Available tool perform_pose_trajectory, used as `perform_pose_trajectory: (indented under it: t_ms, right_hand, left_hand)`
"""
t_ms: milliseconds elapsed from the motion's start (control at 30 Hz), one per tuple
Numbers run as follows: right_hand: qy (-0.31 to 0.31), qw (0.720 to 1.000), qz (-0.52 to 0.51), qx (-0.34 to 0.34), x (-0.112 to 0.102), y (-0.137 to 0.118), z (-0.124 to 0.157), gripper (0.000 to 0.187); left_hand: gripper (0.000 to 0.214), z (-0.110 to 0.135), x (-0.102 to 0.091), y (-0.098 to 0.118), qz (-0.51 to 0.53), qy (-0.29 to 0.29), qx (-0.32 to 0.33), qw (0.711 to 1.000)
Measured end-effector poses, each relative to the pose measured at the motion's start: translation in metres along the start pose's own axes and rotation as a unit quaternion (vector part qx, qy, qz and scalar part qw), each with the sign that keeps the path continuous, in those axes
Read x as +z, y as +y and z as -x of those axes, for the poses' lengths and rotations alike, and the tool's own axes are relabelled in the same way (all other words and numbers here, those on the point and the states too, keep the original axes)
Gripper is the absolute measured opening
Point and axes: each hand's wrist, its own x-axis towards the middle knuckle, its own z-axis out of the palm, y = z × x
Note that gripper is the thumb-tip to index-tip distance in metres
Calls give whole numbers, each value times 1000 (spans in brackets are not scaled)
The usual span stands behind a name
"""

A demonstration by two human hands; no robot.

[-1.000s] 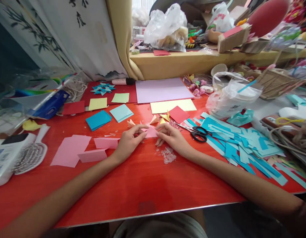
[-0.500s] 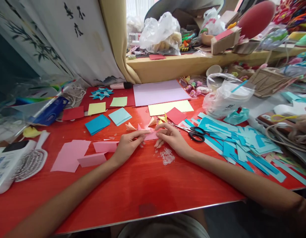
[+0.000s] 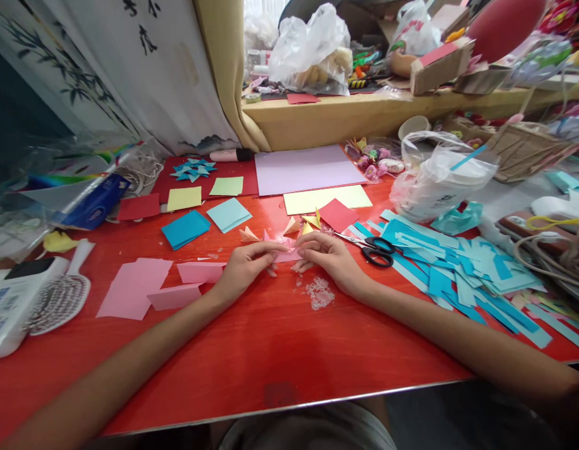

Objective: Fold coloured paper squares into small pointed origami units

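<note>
Between my hands is a small piece of pink paper point(image 3: 289, 255), partly covered by my fingers. My left hand point(image 3: 248, 270) pinches its left end between thumb and forefinger. On the other end, the fingers and thumb of my right hand point(image 3: 327, 259) are closed. Just beyond stand small folded paper pieces: a peach one point(image 3: 248, 235) on the left and yellow ones point(image 3: 312, 221) behind my right hand. Black-handled scissors point(image 3: 376, 249) lie right of my right hand. A little heap of clear bits point(image 3: 320, 294) sits below it. Folded pink papers point(image 3: 177, 295) lie left of my left hand.
Blue paper squares point(image 3: 186, 229) and pale blue ones point(image 3: 229, 215) lie farther back. Blue strips point(image 3: 462, 269) are heaped at right, near a plastic-bagged tub point(image 3: 439, 181). A hairbrush point(image 3: 67, 290) rests at far left. The table's front edge point(image 3: 289, 409) is close to my body.
My right hand's fingers have come down and closed on the pink paper's right end. My left hand keeps its pinch. The view has shifted slightly.
</note>
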Motion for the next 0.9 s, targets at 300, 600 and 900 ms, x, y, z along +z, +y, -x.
perform_pose_trajectory:
  t_ms: [300, 600, 900]
  right_hand:
    - [9, 1000, -4, -1, -1, 3, -1, 8]
    - [15, 1000, 11, -10, -1, 2, -1, 5]
    - [14, 999, 51, -10, 0, 2, 0, 8]
  left_hand:
    - [19, -1, 0, -2, 28, -17, -4, 999]
    - [15, -1, 0, -2, 26, -40, 20, 999]
    - [12, -2, 1, -3, 34, 1, 9, 999]
